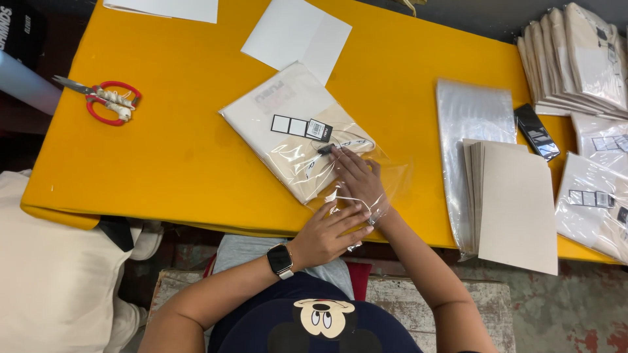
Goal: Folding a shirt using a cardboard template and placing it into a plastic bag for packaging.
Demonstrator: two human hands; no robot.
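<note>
A folded cream garment (288,121) lies in a clear plastic bag (386,180) on the yellow table (176,157), with a black-and-white tag on top. My right hand (356,180) lies flat on the bag's open end, pressing the film near the garment's edge. My left hand (327,232), a dark smartwatch on its wrist, holds the bag's flap at the table's front edge, fingers curled around the plastic.
Red-handled scissors (108,101) lie at the far left. White paper sheets (297,33) sit at the back. To the right are empty clear bags (471,114), a stack of grey cardboard sheets (513,206), a black object (536,131) and packed garments (579,55).
</note>
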